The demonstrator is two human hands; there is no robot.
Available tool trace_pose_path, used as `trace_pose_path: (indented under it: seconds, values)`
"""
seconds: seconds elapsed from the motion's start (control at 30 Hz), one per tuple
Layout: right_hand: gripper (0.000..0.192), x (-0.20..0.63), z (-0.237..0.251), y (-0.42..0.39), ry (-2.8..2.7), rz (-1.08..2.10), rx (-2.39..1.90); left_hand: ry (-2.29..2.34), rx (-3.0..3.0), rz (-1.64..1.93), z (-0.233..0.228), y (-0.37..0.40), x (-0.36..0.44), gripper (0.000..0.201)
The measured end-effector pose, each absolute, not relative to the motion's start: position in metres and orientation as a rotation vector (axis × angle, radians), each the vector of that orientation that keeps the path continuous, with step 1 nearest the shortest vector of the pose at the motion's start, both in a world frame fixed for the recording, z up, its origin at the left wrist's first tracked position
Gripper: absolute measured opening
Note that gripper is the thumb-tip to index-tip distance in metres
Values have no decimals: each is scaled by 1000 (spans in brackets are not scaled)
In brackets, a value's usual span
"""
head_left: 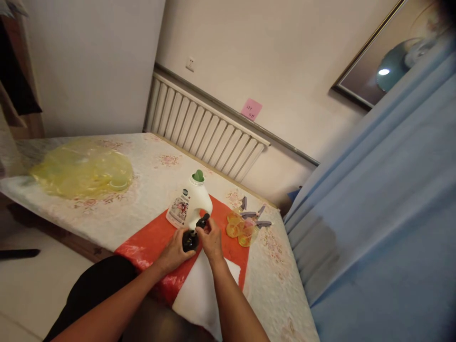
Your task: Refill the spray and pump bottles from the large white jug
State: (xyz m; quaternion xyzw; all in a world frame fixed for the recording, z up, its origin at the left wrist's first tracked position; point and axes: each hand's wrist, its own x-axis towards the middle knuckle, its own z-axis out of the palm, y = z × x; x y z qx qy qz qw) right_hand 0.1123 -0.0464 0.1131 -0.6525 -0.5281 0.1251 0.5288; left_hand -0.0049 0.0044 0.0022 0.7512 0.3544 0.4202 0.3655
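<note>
My left hand [174, 251] is wrapped round a small dark bottle [190, 241]. Pinched in my right hand [212, 241] is a black pump head [203, 221], right at the bottle's mouth; whether it is seated on the neck or apart from it, I cannot tell. Just beyond both hands stands a white jug [200, 195] with a picture label and a green spout [198, 175]. Beneath the hands lie a red plastic sheet [142, 242] and a white cloth or paper [195, 289]. Several yellow spray bottles [234, 227] with grey-purple triggers stand to the right.
A crumpled yellow plastic bag [81, 168] lies at the left of the flowered tablecloth [167, 161], with a round pale lid [118, 183] on or in it. A white radiator [203, 128] runs along the wall behind. A blue curtain [374, 199] hangs at the right edge.
</note>
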Motion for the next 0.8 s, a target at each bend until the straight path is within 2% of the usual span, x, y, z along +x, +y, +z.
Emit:
trace_pose_path:
  seconds: [0.2, 0.53, 0.8]
  values:
    - [20, 110, 105, -46, -1261, 341, -1577, 908, 1930, 1079, 0, 4, -5, 68]
    - [15, 112, 83, -46, -1325, 338, -1675, 900, 1924, 1063, 2, 4, -6, 67]
    - [21, 118, 82, -45, -1447, 301, -1723, 905, 1912, 1078, 4, 3, -6, 68]
